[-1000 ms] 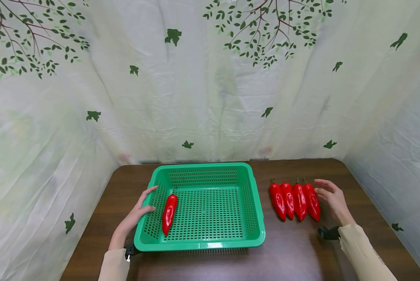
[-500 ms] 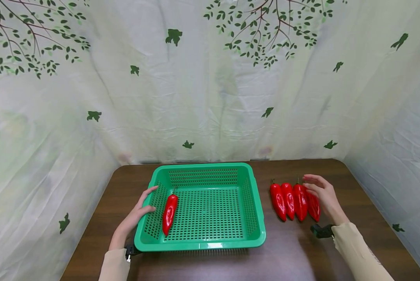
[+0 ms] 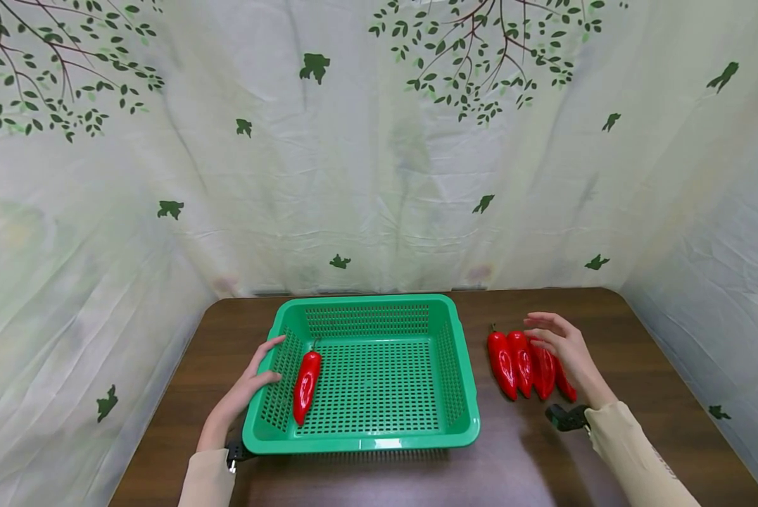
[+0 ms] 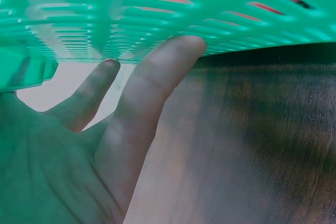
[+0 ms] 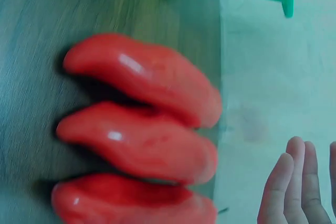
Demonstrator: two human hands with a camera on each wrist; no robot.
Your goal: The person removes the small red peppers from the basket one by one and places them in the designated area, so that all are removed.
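My left hand (image 3: 245, 387) lies against the left side of the green plastic basket (image 3: 366, 443), its fingers fairly straight. In the left wrist view, the thumb (image 4: 136, 108) reaches up to the slotted wall. One red chili pepper (image 3: 307, 387) lies inside the basket, near its left wall. On the table to the right, several more red chili peppers (image 3: 502, 366) lie in a row side by side. My right hand (image 3: 562, 348) hovers over the right part of that row, fingers extended and holding nothing. It hides the upper ends of the rightmost peppers (image 3: 543, 373).
Both the basket and the peppers are on a dark brown wooden table (image 3: 493, 465). A pale curtain (image 3: 379, 176) printed with leaves and branches hangs behind and at the sides. Each wrist carries a black strap device, such as the right one (image 3: 566, 417).
My right hand has moved left from beside the row of peppers to over its right part. The left hand, the basket and the peppers have stayed put.
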